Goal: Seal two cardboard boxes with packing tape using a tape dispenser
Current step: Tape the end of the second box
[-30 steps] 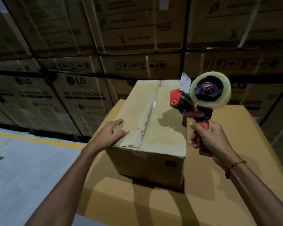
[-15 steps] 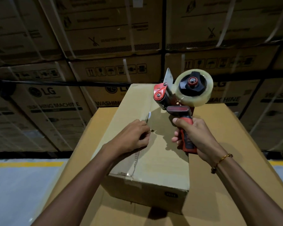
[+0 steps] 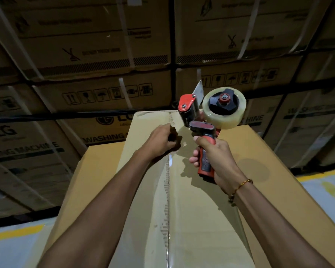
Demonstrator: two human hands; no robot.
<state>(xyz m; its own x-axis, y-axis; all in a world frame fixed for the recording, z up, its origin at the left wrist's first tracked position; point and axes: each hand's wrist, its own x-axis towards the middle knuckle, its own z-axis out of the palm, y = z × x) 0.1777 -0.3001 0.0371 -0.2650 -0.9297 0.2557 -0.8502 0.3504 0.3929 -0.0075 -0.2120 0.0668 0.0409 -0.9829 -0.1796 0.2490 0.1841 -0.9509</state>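
My left hand (image 3: 161, 141) is now curling onto the box (image 3: 191, 219) seam, having left the edge. My right hand (image 3: 216, 161) is gripping the tape dispenser (image 3: 207, 115); taping is starting

A big cardboard box (image 3: 97, 171) serves as the support here; its flat top carries a smaller cardboard box (image 3: 197, 219), which lies along the middle and reaches almost to the far edge; bare strips of the big box's top show at the left edge and the right edge; the big box stands on a pale floor (image 3: 14, 250) with yellow lines.
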